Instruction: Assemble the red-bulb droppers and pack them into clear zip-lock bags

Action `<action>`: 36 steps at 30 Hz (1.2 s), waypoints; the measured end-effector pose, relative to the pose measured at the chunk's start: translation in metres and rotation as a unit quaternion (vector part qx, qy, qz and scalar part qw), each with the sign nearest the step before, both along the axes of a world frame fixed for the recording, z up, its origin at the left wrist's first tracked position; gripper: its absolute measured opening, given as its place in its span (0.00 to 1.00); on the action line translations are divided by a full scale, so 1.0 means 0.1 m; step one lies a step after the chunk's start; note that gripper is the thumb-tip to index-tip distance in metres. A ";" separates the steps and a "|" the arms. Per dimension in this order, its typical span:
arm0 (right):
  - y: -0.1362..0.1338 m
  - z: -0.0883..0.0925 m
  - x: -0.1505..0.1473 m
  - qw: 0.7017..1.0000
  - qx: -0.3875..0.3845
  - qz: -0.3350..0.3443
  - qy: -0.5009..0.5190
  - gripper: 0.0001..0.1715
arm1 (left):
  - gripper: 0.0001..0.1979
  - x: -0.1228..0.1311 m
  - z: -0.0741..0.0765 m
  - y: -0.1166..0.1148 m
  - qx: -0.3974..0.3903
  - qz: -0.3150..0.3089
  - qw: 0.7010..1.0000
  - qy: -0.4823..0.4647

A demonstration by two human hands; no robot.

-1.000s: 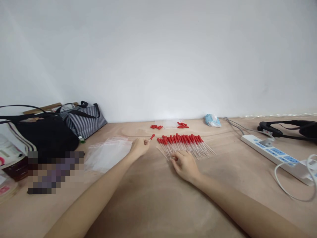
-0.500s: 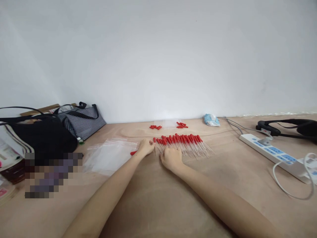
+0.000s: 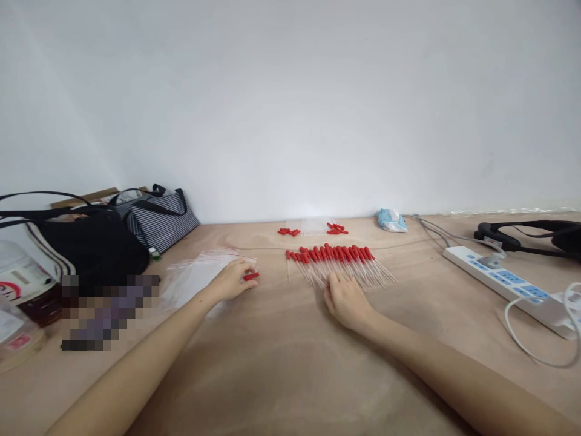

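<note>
My left hand [image 3: 233, 280] rests low over the table beside the plastic bags. Its thumb and fingers are apart around a loose red rubber bulb [image 3: 251, 276]. My right hand [image 3: 347, 300] is closed, knuckles up, at the lower ends of a row of thin clear droppers [image 3: 358, 269] capped with red bulbs. Whatever its curled fingers hold, if anything, is hidden. One dropper [image 3: 288, 266] stands slightly apart at the row's left end, its tube pointing toward me. The stack of clear zip bags [image 3: 190, 281] lies partly under my left forearm.
Loose red bulbs [image 3: 289, 232] and more bulbs [image 3: 337, 229] flank a clear bag [image 3: 316, 225] near the wall. At right are a blue-white tissue pack [image 3: 392, 220], a power strip [image 3: 508, 284] with cables and a black headset [image 3: 499, 235]. Bags [image 3: 158, 221] and jars [image 3: 22, 315] stand left.
My left hand has moved left from the end dropper to the loose red bulb. My right hand has shifted right along the lower ends of the row. The view has turned slightly left.
</note>
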State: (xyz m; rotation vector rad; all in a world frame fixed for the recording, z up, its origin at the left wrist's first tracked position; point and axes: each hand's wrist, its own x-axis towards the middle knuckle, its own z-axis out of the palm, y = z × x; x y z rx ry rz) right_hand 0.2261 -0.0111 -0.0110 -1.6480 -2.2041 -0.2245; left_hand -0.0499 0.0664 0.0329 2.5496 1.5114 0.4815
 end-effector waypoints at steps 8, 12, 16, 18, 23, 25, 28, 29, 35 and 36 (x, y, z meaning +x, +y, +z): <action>0.01 -0.12 0.12 0.962 0.013 0.164 0.217 0.11 | 0.06 0.43 -0.19 -0.31 0.032 -0.015 0.993 -0.112; -0.05 -0.09 0.08 0.947 -0.017 0.208 0.244 0.14 | 0.09 0.70 -0.38 -0.58 -0.033 -0.067 0.976 -0.206; -0.08 -0.10 0.06 0.945 -0.029 0.212 0.245 0.12 | 0.10 0.76 -0.45 -0.63 -0.029 -0.124 0.970 -0.208; -0.09 -0.11 0.06 0.945 -0.023 0.210 0.249 0.12 | 0.10 0.75 -0.43 -0.63 -0.025 -0.140 0.969 -0.203; -0.10 -0.09 0.07 0.947 -0.014 0.202 0.247 0.11 | 0.09 0.73 -0.41 -0.61 -0.024 -0.130 0.969 -0.208; -0.10 -0.10 0.07 0.950 -0.016 0.207 0.234 0.11 | 0.09 0.72 -0.41 -0.60 -0.026 -0.130 0.969 -0.208; -0.09 -0.10 0.06 0.954 -0.019 0.211 0.214 0.12 | 0.09 0.73 -0.41 -0.61 -0.026 -0.134 0.967 -0.213; -0.09 -0.10 0.06 0.954 -0.019 0.211 0.211 0.12 | 0.09 0.73 -0.40 -0.61 -0.027 -0.136 0.967 -0.215; -0.11 -0.07 0.05 0.952 -0.024 0.211 0.222 0.10 | 0.08 0.74 -0.34 -0.65 -0.036 -0.156 0.964 -0.211; -0.12 -0.06 0.05 0.951 -0.027 0.215 0.222 0.10 | 0.08 0.75 -0.33 -0.66 -0.036 -0.153 0.965 -0.209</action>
